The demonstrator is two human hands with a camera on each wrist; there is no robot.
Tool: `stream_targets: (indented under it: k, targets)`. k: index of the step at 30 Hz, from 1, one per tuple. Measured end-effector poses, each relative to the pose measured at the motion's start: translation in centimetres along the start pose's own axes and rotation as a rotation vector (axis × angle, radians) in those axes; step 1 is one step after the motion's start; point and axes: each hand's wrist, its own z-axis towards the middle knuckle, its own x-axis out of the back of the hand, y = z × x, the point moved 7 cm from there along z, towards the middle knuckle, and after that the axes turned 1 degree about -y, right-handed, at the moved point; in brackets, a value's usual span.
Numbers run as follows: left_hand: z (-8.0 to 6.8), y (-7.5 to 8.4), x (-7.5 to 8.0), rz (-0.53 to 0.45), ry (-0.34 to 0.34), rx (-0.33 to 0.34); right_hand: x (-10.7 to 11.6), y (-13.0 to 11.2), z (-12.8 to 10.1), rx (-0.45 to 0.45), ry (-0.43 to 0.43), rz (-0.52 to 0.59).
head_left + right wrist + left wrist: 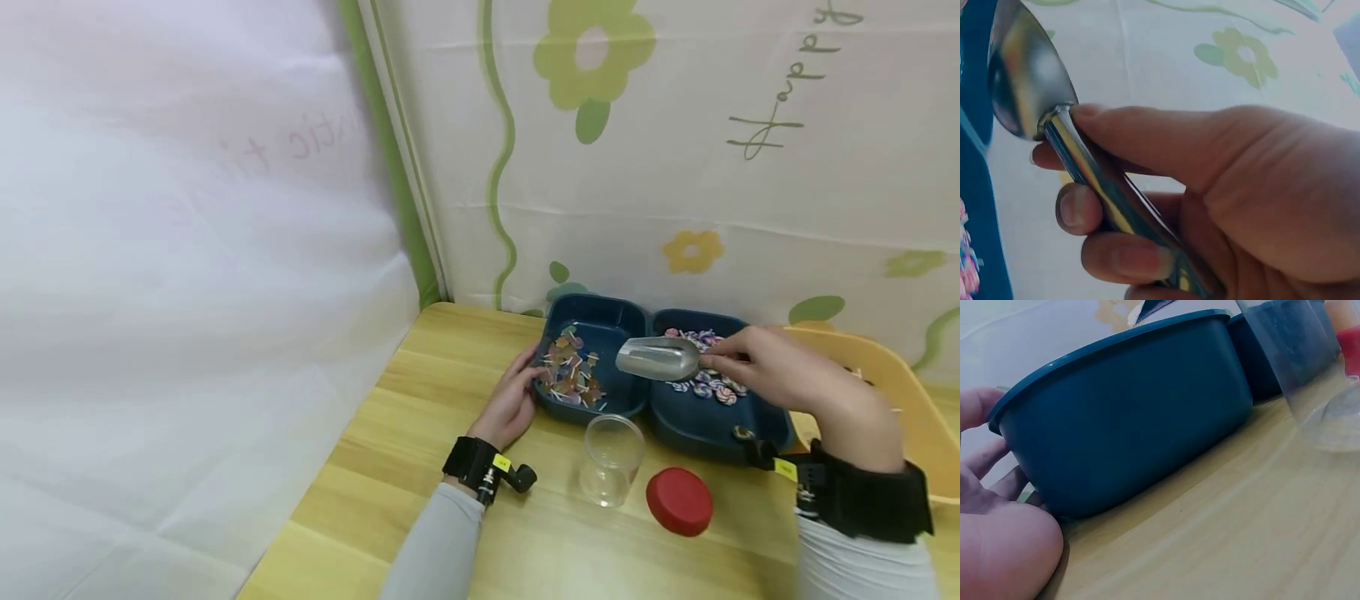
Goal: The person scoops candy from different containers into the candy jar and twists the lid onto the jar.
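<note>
My right hand (780, 367) grips a metal scoop (660, 358) by its handle, with fingers and thumb wrapped round it in the right wrist view. The scoop hangs over the two dark-blue boxes, and its bare metal inside shows. Swirled miniature lollipops (705, 387) lie in the right blue box (693, 433). Amber and clear miniature lollipops (572, 375) lie in the left blue box (618, 312). My left hand (510, 408) rests against that box's left side. One finger touches the rim (1116, 342), and the others lie along the wall.
A clear plastic cup (612, 458) stands in front of the boxes, beside a red lid (679, 502). A yellow basket (900, 367) with things in it is at the right. A printed curtain (660, 183) hangs behind the wooden table (375, 467).
</note>
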Motion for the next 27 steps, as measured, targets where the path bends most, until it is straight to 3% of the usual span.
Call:
stream_targets:
  k: [9,13,18,27]
  targets:
    - [0.4,0.2,-0.5,0.032,0.014,-0.033,-1.5,-0.5,3.2,0.031,-0.037,-0.051]
    - [0.4,-0.1,-0.1,0.039,0.029,-0.019,-2.6,-0.7,3.9,-0.008,-0.061,-0.068]
    - [0.2,-0.1,0.1,0.036,0.029,-0.009,-3.6,-1.8,4.6,0.011,-0.07,-0.095]
    - [0.4,0.1,0.1,0.043,0.023,-0.013,-5.2,-2.4,6.1,0.066,-0.103,-0.052]
